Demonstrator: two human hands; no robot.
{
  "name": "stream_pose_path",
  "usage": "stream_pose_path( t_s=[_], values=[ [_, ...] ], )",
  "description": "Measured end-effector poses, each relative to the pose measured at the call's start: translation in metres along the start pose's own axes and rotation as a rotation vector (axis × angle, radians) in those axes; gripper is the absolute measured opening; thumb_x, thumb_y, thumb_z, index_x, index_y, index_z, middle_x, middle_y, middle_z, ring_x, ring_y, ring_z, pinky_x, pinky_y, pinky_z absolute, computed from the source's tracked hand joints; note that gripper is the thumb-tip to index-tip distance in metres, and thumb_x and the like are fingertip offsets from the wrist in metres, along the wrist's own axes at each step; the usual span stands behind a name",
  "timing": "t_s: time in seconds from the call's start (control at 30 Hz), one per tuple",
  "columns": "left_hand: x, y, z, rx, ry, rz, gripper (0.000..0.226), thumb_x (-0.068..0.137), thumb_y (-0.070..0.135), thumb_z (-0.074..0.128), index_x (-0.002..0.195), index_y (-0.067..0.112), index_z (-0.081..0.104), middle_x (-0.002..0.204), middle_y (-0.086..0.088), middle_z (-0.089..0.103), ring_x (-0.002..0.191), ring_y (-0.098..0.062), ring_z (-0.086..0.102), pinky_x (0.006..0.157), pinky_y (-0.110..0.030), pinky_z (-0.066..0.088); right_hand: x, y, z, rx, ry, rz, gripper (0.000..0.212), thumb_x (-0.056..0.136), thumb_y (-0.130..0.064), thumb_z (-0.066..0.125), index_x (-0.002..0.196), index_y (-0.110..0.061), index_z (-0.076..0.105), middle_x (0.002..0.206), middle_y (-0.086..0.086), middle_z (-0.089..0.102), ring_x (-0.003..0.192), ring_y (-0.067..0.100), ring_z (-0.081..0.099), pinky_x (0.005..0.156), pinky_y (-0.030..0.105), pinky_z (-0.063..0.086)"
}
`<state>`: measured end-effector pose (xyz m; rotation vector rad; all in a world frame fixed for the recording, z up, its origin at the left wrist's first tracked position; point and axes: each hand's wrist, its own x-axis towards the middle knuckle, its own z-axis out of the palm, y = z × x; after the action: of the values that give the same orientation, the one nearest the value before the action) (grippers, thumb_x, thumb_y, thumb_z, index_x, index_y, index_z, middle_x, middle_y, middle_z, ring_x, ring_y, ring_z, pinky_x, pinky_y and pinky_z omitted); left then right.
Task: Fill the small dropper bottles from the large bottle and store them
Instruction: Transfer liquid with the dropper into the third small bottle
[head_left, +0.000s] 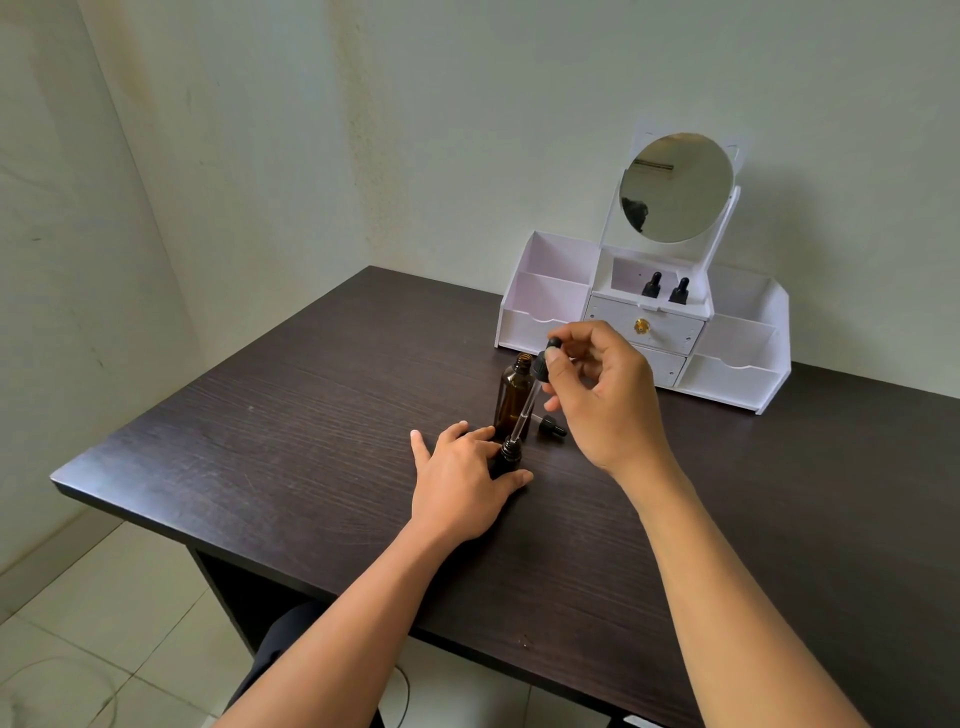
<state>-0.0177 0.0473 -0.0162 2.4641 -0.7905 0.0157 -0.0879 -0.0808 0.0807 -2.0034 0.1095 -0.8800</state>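
A large amber bottle stands uncapped on the dark table. In front of it my left hand grips a small dark dropper bottle, upright on the table. My right hand pinches the black bulb of a long dropper; its glass tube slants down, with the tip at the small bottle's mouth. A small black dropper cap lies on the table just right of the bottles. Two small dropper bottles stand in the middle top tray of the white organizer.
The white organizer has a round mirror, side compartments and drawers, and stands at the back right against the wall. The table's left edge drops to a tiled floor. My knee shows under the front edge.
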Motion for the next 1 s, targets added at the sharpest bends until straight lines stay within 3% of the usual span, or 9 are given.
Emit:
stream_pose_path(
  t_s=[0.37,0.6,0.73,0.83,1.0],
  values=[
    [0.0003,-0.0007,0.0002,0.003,-0.002,0.005,0.048,0.089,0.061,0.056,0.128,0.033,0.062,0.152,0.013,0.041,0.148,-0.014,0.018,0.117,-0.062,-0.007,0.0023,0.0064,0.0024,-0.086,-0.012,-0.003,0.014,0.095,-0.017,0.063,0.092,-0.03,0.06,0.085,-0.009,0.066,0.078,0.017,0.07,0.069,0.042,0.061],
    [-0.0001,-0.0001,-0.0003,-0.003,-0.007,0.004,0.047,0.09,0.061,0.055,0.128,0.034,0.062,0.152,0.013,0.041,0.148,-0.015,0.018,0.116,-0.063,-0.006,0.0035,0.0061,0.0038,-0.084,-0.034,0.018,0.005,0.094,-0.018,0.065,0.097,-0.022,0.062,0.089,-0.004,0.068,0.077,0.019,0.071,0.059,0.026,0.06],
    [0.0005,-0.0009,0.0011,-0.004,-0.002,0.001,0.047,0.089,0.061,0.056,0.127,0.035,0.063,0.152,0.014,0.041,0.148,-0.014,0.018,0.117,-0.062,-0.007,0.0026,0.0077,0.0042,-0.093,-0.045,0.027,0.018,0.087,-0.026,0.074,0.1,-0.023,0.063,0.09,-0.008,0.067,0.079,0.014,0.071,0.067,0.037,0.062],
    [0.0007,-0.0016,0.0015,0.002,-0.002,0.002,0.048,0.089,0.062,0.056,0.128,0.035,0.063,0.152,0.014,0.041,0.148,-0.014,0.018,0.117,-0.062,-0.007,0.0026,0.0087,0.0045,-0.123,-0.06,0.038,0.017,0.085,-0.024,0.077,0.091,-0.025,0.061,0.084,-0.005,0.071,0.074,0.014,0.071,0.068,0.041,0.061],
    [0.0003,-0.0012,0.0009,-0.001,0.0,0.007,0.047,0.089,0.061,0.056,0.128,0.035,0.062,0.152,0.013,0.041,0.148,-0.015,0.018,0.116,-0.062,-0.007,0.0032,0.0098,0.0054,-0.148,-0.07,0.017,0.018,0.084,-0.025,0.077,0.094,-0.023,0.062,0.087,-0.006,0.07,0.078,0.012,0.07,0.068,0.04,0.062]
  ],
)
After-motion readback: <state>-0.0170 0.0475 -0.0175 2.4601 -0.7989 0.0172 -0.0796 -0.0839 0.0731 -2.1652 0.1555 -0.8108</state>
